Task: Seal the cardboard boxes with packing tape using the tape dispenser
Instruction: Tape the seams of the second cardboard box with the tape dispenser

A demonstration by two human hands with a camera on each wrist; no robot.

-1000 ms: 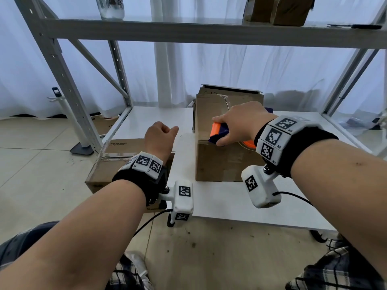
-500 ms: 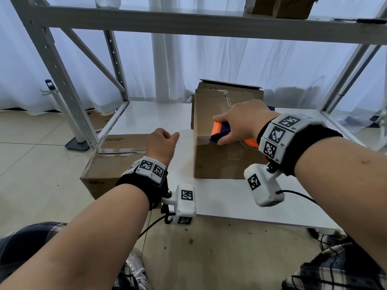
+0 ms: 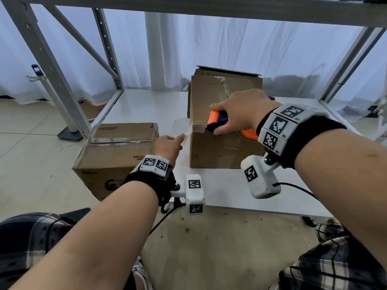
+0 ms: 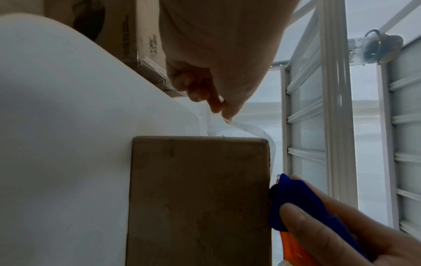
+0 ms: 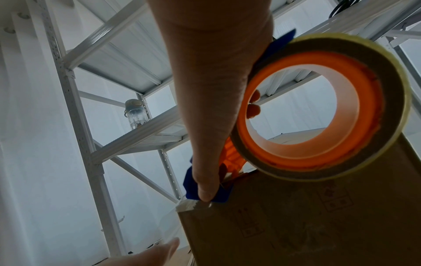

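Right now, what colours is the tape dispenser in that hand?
The tape dispenser is orange and dark blue. The head view shows it best.

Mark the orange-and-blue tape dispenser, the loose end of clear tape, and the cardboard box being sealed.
Orange-and-blue tape dispenser [image 3: 215,122]: head view, on its orange front.
Loose end of clear tape [image 3: 187,136]: head view, strip by left fingertips.
Cardboard box being sealed [image 3: 217,151]: head view, near side wall.
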